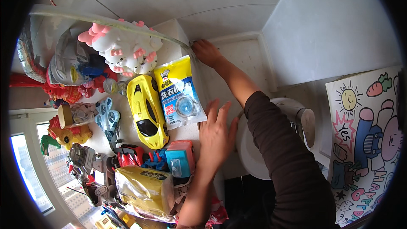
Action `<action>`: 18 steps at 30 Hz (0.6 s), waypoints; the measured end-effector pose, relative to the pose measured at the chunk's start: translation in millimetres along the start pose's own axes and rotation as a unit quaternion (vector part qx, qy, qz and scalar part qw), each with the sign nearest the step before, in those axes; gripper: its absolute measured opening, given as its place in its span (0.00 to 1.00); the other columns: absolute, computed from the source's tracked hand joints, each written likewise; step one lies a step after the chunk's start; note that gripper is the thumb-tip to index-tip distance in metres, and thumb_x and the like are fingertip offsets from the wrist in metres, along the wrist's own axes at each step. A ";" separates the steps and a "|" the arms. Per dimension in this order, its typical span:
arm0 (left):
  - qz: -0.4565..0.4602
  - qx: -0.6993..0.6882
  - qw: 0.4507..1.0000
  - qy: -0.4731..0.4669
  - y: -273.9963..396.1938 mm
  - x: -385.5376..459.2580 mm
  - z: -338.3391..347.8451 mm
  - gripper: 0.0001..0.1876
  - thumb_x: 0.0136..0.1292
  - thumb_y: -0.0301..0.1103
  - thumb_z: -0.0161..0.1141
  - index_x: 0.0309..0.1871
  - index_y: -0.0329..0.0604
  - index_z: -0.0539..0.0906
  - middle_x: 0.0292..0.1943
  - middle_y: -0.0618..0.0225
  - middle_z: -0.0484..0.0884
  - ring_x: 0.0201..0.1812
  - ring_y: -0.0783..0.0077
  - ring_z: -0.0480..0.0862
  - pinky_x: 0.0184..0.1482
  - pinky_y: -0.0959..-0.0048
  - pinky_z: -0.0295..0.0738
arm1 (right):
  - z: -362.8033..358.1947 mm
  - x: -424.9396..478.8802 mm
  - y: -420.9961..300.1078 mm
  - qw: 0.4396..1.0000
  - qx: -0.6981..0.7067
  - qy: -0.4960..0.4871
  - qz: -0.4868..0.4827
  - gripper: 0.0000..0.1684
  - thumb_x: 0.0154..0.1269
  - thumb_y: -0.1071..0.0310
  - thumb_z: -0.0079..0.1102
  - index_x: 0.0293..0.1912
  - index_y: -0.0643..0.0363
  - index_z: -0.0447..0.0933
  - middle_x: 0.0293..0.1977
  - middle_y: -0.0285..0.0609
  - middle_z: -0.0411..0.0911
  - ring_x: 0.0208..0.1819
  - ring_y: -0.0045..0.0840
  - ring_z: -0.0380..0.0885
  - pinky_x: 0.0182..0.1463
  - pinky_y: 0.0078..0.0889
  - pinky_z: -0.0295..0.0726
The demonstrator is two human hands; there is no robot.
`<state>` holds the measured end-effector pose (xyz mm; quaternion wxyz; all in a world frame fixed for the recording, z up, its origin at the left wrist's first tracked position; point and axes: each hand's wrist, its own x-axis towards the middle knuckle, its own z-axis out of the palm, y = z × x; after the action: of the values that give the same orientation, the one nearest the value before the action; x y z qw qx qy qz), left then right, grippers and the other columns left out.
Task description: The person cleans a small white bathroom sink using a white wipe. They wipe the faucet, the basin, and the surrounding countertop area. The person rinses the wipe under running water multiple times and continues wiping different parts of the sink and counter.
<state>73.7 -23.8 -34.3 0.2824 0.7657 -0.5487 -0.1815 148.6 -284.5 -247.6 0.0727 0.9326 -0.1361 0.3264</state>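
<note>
My left hand [216, 133] rests with fingers apart at the edge of a white ledge, touching or just beside the lower right corner of a yellow and blue packet of washing machine cleaner [178, 93]. A yellow toy car [148, 111] lies left of the packet. My right hand [206, 52] reaches to the ledge's far corner, where a long pale translucent strip or hose [127, 25] ends at its fingers. The fingertips are partly hidden, so whether they grip it is unclear. A white and pink cat-figure ornament [127, 49] stands beneath the strip.
Crowded on the ledge are a blue toy drone [108, 117], a red and teal toy [179, 162], a yellow plastic-wrapped package [146, 190] and robot toys [95, 171]. A round white stool or lid [254, 152] sits below my right arm; a cartoon-printed box [359, 127] stands at right.
</note>
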 end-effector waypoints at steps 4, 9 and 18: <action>0.005 -0.003 1.000 0.009 -3.2 -2.0 -0.3 0.22 0.61 0.30 0.62 0.59 0.41 0.73 0.61 0.47 0.69 0.63 0.45 0.70 0.56 0.55 0.71 | -10.7 -2.3 0.0 1.000 -0.002 -0.027 0.012 0.11 0.52 0.71 0.55 0.38 0.58 0.78 0.37 0.40 0.74 0.47 0.33 0.74 0.58 0.34 0.73; -0.003 -0.021 1.000 0.002 -2.5 -2.2 -0.1 0.21 0.62 0.31 0.61 0.59 0.41 0.73 0.61 0.46 0.70 0.64 0.45 0.69 0.57 0.54 0.70 | -23.1 -16.6 19.4 0.998 -0.044 -0.037 -0.003 0.13 0.55 0.71 0.54 0.41 0.61 0.78 0.40 0.42 0.75 0.52 0.35 0.73 0.63 0.36 0.70; 0.002 -0.039 0.999 0.007 -4.0 -3.4 -3.0 0.21 0.62 0.32 0.61 0.58 0.40 0.73 0.60 0.44 0.70 0.63 0.43 0.69 0.58 0.53 0.69 | -40.9 -40.8 54.1 0.987 -0.125 -0.101 0.002 0.13 0.59 0.71 0.50 0.43 0.64 0.77 0.42 0.44 0.76 0.52 0.37 0.73 0.65 0.40 0.67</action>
<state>77.3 -18.9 -34.6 0.3167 0.7541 -0.5406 -0.1968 77.7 -318.5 -239.0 0.1741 0.9442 -0.1840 0.2107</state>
